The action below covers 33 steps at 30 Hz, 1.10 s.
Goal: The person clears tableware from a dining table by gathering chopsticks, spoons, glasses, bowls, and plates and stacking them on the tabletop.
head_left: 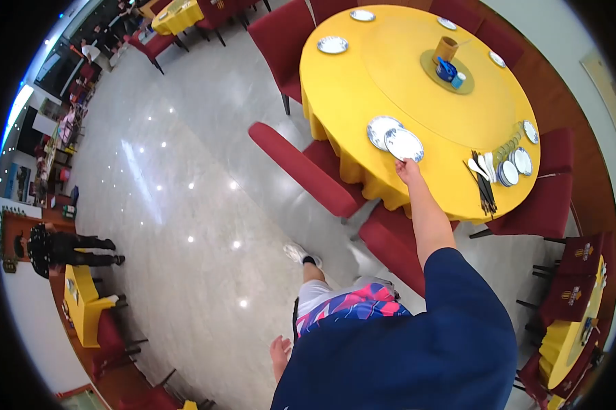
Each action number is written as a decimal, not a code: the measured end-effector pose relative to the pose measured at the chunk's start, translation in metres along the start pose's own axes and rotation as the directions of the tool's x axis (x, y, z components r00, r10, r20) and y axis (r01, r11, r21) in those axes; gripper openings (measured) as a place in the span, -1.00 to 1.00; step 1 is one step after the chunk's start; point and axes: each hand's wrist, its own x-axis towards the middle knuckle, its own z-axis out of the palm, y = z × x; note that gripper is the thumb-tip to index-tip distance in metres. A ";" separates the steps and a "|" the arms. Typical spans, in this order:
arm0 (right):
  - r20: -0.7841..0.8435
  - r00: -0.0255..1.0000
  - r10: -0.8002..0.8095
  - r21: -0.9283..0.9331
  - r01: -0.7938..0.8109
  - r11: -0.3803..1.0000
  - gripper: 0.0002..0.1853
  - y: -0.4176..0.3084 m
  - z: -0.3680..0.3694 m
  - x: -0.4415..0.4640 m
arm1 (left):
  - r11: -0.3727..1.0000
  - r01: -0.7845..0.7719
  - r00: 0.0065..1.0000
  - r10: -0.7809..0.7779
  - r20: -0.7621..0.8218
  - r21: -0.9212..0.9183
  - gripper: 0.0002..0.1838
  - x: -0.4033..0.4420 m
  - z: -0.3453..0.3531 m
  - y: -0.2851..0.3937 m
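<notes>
My right hand (pixel 408 171) reaches over the edge of the round yellow table and pinches the near rim of a white plate (pixel 404 145) with a blue pattern. That plate partly overlaps another blue-patterned plate (pixel 382 131) just behind it; whether the two touch I cannot tell. Low at my left side hangs my left hand (pixel 279 353), loosely open and holding nothing. To the right of my right hand lie white spoons (pixel 483 165), black chopsticks (pixel 484 191), stacked bowls (pixel 507 173), more plates (pixel 522 162) and a row of glasses (pixel 507 149).
The yellow tablecloth (pixel 352 82) bears several more plates around its rim. At its middle a round mat holds a brown container (pixel 446 49) and a blue caddy (pixel 447 70). Red chairs (pixel 308 167) surround the table. A person in black (pixel 69 249) stands far left.
</notes>
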 end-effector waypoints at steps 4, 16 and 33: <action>-0.061 0.997 -0.036 -0.072 0.031 0.997 -0.85 0.020 0.031 -0.010 | 0.965 0.242 0.969 -0.235 0.074 -0.105 -0.58 0.103 -0.068 -0.073; -0.273 0.958 -0.083 -0.033 0.077 0.996 -0.88 0.072 0.078 -0.019 | 0.985 0.172 0.984 -0.172 -0.033 -0.023 -0.60 0.244 -0.231 0.184; -0.677 0.673 -0.296 -0.331 0.081 0.940 -0.63 0.078 0.073 0.073 | 0.984 0.172 0.879 -0.136 0.458 -0.038 -0.28 0.441 -0.232 0.482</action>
